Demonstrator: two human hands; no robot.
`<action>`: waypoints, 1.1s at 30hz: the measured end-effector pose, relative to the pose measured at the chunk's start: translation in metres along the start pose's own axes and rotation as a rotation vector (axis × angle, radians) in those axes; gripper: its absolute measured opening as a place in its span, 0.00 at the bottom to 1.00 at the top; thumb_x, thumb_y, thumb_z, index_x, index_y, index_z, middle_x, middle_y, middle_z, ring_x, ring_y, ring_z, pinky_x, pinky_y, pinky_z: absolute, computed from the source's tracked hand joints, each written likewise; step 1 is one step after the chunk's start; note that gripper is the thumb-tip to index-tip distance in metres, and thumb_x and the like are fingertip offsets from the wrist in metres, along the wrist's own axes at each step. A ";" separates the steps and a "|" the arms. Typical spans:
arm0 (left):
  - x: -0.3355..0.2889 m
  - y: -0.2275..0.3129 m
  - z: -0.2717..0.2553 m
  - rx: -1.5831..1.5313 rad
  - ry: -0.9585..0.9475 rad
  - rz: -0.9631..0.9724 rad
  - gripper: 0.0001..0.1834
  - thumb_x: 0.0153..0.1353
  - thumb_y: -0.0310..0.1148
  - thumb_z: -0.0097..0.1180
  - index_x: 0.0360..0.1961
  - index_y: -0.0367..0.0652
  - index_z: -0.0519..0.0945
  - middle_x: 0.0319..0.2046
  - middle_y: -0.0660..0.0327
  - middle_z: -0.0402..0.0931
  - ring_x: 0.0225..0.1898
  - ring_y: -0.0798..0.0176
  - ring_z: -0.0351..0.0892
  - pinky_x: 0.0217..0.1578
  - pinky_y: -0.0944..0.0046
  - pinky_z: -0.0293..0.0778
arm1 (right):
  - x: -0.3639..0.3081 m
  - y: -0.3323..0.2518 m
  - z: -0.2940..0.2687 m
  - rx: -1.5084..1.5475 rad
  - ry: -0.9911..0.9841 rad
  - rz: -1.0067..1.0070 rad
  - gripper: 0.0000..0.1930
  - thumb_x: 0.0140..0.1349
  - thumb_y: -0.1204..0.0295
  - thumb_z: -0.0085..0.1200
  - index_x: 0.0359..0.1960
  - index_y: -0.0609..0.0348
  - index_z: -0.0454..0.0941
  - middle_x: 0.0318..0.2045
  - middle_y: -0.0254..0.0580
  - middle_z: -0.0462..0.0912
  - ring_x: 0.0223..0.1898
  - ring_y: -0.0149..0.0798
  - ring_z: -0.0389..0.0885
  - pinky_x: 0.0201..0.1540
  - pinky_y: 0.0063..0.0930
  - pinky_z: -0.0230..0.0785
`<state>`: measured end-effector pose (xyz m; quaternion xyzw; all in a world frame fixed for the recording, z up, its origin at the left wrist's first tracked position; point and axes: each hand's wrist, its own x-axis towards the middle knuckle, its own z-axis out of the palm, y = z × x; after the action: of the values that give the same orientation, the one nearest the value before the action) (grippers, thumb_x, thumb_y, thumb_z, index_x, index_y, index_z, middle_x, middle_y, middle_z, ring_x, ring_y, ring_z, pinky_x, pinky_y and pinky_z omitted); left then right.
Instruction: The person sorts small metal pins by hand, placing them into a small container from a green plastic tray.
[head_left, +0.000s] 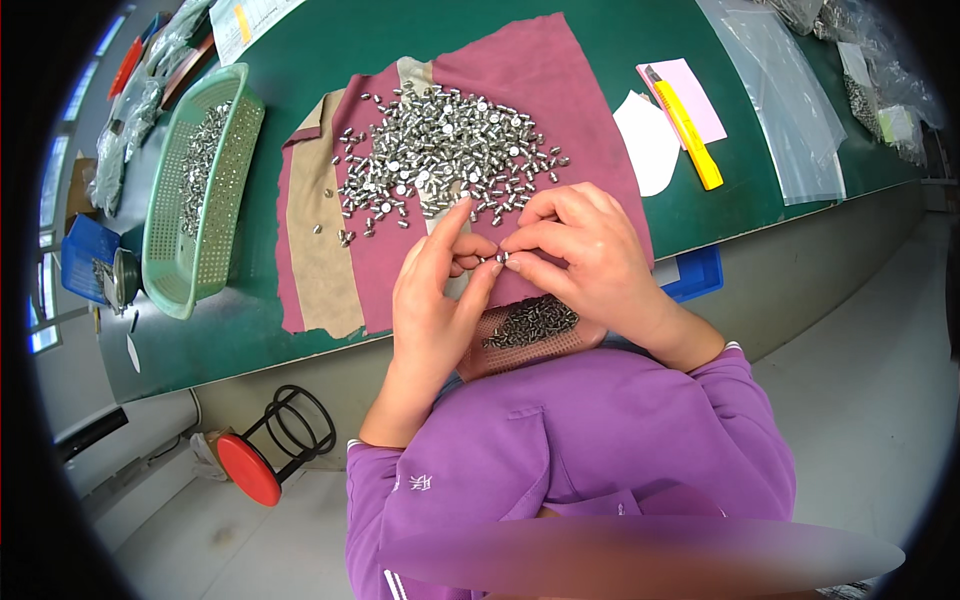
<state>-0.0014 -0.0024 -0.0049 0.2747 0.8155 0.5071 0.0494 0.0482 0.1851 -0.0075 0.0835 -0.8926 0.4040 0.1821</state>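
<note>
My left hand (437, 280) and my right hand (590, 252) meet over the near edge of a maroon cloth (590, 90). Between their fingertips is a small shiny metal part (502, 257), pinched by my right thumb and fingers. My left thumb and fingers close on a tiny metal piece beside it, too small to name. Just beyond my hands lies a heaped pile of small silvery cylindrical metal parts (450, 140), some showing white round ends. Below my hands, near my lap, a pink perforated basket (482, 362) holds many small dark screw-like pieces (535, 322).
A pale green basket (160, 250) with more metal parts stands left on the green table (330, 40). To the right lie a yellow utility knife (690, 135), pink paper pad (708, 90) and clear plastic bags (785, 120). A red stool (250, 470) stands on the floor at left.
</note>
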 end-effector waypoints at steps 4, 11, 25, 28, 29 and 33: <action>-0.001 -0.003 0.001 -0.044 -0.017 -0.010 0.38 0.49 0.16 0.66 0.64 0.40 0.71 0.31 0.63 0.80 0.35 0.63 0.78 0.40 0.64 0.76 | 0.000 -0.002 -0.001 -0.032 -0.010 0.003 0.07 0.49 0.69 0.68 0.30 0.49 0.84 0.36 0.29 0.78 0.43 0.38 0.76 0.48 0.35 0.65; 0.001 0.000 -0.005 0.024 -0.077 0.068 0.41 0.45 0.15 0.66 0.65 0.41 0.71 0.30 0.63 0.79 0.33 0.63 0.76 0.39 0.62 0.74 | 0.000 -0.003 -0.004 -0.001 -0.062 -0.003 0.09 0.48 0.69 0.68 0.32 0.48 0.83 0.37 0.28 0.79 0.45 0.37 0.75 0.50 0.36 0.63; -0.005 -0.003 -0.015 0.038 -0.225 0.119 0.38 0.48 0.13 0.65 0.64 0.40 0.72 0.36 0.62 0.78 0.37 0.68 0.77 0.41 0.66 0.75 | -0.004 0.001 -0.009 0.009 -0.101 -0.117 0.09 0.49 0.67 0.68 0.31 0.50 0.82 0.39 0.30 0.77 0.47 0.40 0.74 0.51 0.37 0.63; -0.005 0.010 -0.027 -0.142 -0.478 0.031 0.39 0.49 0.13 0.64 0.66 0.39 0.70 0.39 0.61 0.78 0.38 0.68 0.77 0.42 0.68 0.74 | -0.006 0.005 -0.020 0.077 -0.162 -0.160 0.12 0.46 0.66 0.70 0.34 0.51 0.84 0.41 0.33 0.77 0.48 0.42 0.74 0.52 0.38 0.65; -0.006 0.009 -0.028 -0.140 -0.474 0.030 0.39 0.49 0.13 0.64 0.66 0.39 0.70 0.39 0.61 0.78 0.38 0.68 0.77 0.42 0.68 0.74 | -0.006 0.005 -0.024 0.132 -0.196 -0.160 0.15 0.44 0.66 0.72 0.35 0.51 0.84 0.43 0.34 0.78 0.48 0.44 0.74 0.51 0.38 0.66; -0.001 -0.002 -0.013 -0.007 -0.044 0.033 0.41 0.50 0.15 0.65 0.68 0.38 0.67 0.43 0.61 0.79 0.40 0.69 0.75 0.44 0.70 0.71 | -0.003 -0.001 -0.035 -0.062 -0.087 0.082 0.18 0.49 0.66 0.69 0.42 0.54 0.82 0.40 0.40 0.77 0.45 0.47 0.76 0.48 0.39 0.70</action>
<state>-0.0064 -0.0144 -0.0004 0.2992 0.8077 0.5046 0.0600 0.0602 0.2106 0.0132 0.0587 -0.9143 0.3793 0.1291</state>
